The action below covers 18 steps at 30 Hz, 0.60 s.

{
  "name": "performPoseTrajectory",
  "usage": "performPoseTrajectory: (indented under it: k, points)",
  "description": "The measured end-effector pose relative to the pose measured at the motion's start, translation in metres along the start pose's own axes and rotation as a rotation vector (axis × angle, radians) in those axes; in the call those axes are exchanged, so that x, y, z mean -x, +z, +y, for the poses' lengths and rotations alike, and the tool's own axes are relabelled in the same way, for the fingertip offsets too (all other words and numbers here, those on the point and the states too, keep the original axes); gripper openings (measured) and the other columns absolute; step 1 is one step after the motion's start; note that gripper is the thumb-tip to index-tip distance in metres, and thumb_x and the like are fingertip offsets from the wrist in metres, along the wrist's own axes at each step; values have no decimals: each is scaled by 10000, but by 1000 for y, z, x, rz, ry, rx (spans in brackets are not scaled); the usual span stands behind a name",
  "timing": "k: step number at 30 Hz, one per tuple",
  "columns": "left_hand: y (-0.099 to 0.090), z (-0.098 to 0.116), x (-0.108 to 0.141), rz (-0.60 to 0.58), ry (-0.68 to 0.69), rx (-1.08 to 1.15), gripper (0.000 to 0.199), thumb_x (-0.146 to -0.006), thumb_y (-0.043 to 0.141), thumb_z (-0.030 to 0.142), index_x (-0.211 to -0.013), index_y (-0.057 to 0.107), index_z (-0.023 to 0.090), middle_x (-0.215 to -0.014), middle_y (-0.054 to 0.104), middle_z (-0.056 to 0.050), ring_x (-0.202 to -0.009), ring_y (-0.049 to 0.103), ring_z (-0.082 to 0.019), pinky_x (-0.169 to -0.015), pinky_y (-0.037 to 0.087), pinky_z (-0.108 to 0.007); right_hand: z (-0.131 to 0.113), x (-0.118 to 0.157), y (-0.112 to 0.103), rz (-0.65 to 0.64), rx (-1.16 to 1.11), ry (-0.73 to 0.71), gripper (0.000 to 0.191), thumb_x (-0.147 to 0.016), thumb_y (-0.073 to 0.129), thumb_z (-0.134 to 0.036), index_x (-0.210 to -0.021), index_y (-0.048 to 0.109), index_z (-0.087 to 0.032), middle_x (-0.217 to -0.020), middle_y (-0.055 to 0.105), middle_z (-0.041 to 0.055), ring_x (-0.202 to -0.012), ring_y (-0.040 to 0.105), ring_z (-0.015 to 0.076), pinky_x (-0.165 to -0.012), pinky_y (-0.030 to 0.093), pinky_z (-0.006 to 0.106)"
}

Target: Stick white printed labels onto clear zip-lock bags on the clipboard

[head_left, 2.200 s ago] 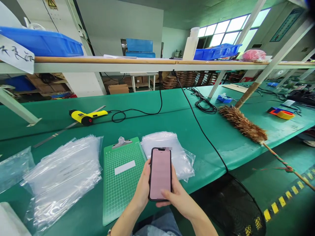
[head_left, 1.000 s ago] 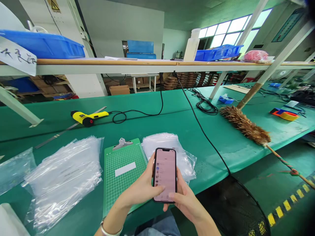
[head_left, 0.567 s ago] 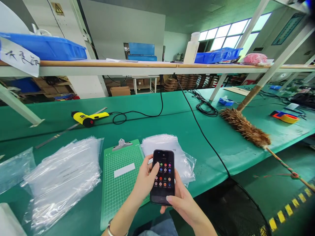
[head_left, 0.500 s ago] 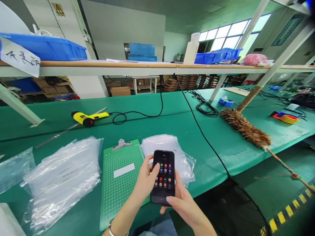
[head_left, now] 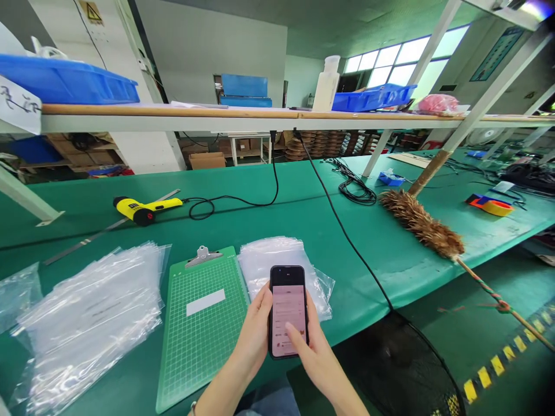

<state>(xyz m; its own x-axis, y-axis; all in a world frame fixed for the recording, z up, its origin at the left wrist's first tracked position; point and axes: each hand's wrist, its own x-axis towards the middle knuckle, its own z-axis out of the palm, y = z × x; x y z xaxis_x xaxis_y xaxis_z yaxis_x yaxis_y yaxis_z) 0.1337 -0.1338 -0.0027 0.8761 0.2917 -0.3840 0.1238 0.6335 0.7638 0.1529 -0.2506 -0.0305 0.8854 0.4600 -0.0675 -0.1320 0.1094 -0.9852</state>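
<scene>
"What do your hands have?"

"Your left hand [head_left: 251, 341] curls round the smartphone [head_left: 288, 312] at six o'clock, and your right hand [head_left: 314, 352] grips its right edge, thumb bent over the screen."

"What's around it?"

"A green clipboard [head_left: 202, 329] sits just beside it at nine o'clock, clear plastic bags [head_left: 277, 260] at twelve, and a bigger stack of bags [head_left: 87, 323] farther off at nine. Beyond lie a yellow power tool [head_left: 141, 211] at ten and a feather duster [head_left: 420, 228] at two."

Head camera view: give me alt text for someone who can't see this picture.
Two bare hands are at a smartphone with a pale pink screen, the left hand gripping it and the right hand reaching a finger to the screen. Around them, on a green workbench, lie a green grid clipboard and clear plastic bags.
</scene>
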Motion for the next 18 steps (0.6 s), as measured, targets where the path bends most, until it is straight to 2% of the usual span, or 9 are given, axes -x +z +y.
performPoseTrajectory:
  k: [3, 7, 12, 14, 16, 18]
  points:
    - [8, -4, -4, -1, 15, 2, 508, -746, 576, 490, -1183, 533, 236, -1250, 566, -79, -1090, 581, -209, -992, 443, -361, 1, 0, 1, 39, 44, 12, 734, -844, 524, -516, -1424, 153, -261, -1437, 333, 79, -1306, 335, 223, -1053, 321, 380]
    - [14, -8, -5, -43, 15, -4, 528, -773, 520, 511, -1206, 509, 209, -1224, 579, -108, -1052, 600, -223, -933, 483, -362, -1, 5, -1, 102, 76, 28, 694, -860, 483, -531, -1399, 143, -256, -1347, 428, 113, -1198, 463, 242, -996, 385, 396]
    - [23, -20, -7, -75, 11, -34, 534, -780, 491, 541, -1215, 493, 232, -1208, 593, -94, -1050, 608, -215, -946, 488, -377, 8, 8, -13, 145, -23, -15, 698, -835, 528, -501, -1386, 196, -231, -1367, 412, 121, -1228, 443, 245, -970, 416, 358]
    - [32, -28, -11, -31, 22, -50, 571, -776, 485, 549, -1244, 471, 222, -1233, 576, -98, -1087, 591, -223, -1013, 449, -415, 20, 3, -23, 114, -21, -41, 724, -825, 550, -468, -1397, 179, -227, -1413, 360, 123, -1269, 399, 239, -989, 403, 349]
    - [41, -35, -14, -20, 42, -99, 624, -775, 471, 560, -1287, 439, 204, -1319, 507, -91, -1202, 514, -224, -1117, 355, -424, 37, -5, -39, 89, 60, -43, 785, -790, 595, -441, -1410, 166, -223, -1455, 292, 120, -1307, 344, 240, -1031, 358, 359]
    - [49, -37, -16, -131, 73, -218, 714, -768, 450, 596, -1347, 378, 185, -1428, 374, -68, -1339, 358, -204, -1200, 228, -381, 56, -15, -62, 126, 189, -39, 852, -730, 637, -456, -1410, 198, -191, -1467, 261, 138, -1323, 311, 271, -1062, 306, 399]
